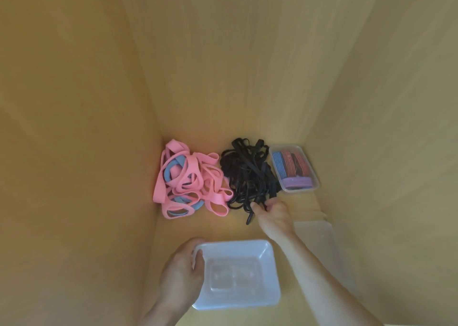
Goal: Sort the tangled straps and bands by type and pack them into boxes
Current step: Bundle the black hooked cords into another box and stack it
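Note:
A tangled heap of black straps (249,174) lies at the back middle of the wooden surface. My right hand (273,214) grips strands at the heap's near edge. Left of it sits a heap of pink bands (190,179) with a few blue bands mixed in. An empty clear plastic box (238,273) stands in front, and my left hand (182,268) holds its left rim with the fingers curled over the edge. At the back right, a smaller clear box (293,168) holds striped blue, red and purple bands.
Wooden walls close in on the left, back and right. A translucent lid or box (316,236) lies on the right, partly behind my right forearm. Bare wood shows between the heaps and the empty box.

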`<act>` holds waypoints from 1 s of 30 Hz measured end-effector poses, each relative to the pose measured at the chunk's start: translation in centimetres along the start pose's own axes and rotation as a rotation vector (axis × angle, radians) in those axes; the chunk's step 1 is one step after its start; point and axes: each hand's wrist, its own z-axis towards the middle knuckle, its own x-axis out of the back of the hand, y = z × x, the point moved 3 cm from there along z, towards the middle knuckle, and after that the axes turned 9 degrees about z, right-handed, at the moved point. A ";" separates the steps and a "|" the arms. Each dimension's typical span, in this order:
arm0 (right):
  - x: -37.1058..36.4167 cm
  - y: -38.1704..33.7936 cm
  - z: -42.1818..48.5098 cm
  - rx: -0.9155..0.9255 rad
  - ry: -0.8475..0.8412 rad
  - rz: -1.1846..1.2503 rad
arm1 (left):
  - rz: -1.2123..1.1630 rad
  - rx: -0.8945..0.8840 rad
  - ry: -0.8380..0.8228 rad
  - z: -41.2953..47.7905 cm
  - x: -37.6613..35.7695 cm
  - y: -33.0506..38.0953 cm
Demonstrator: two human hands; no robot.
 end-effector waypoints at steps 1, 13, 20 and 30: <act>-0.3 -0.2 0.5 -0.010 0.001 -0.021 | 0.009 0.005 -0.010 0.0 0.0 0.1; 4.0 -6.1 -3.0 0.042 -0.043 0.356 | -0.195 -0.023 -0.053 0.2 1.1 2.4; 10.2 -13.3 -4.7 0.241 -0.069 0.311 | -0.272 -0.146 -0.005 0.9 2.4 6.2; 17.6 -22.6 -7.1 0.590 -0.213 0.437 | -0.356 -0.311 0.075 6.2 5.5 16.2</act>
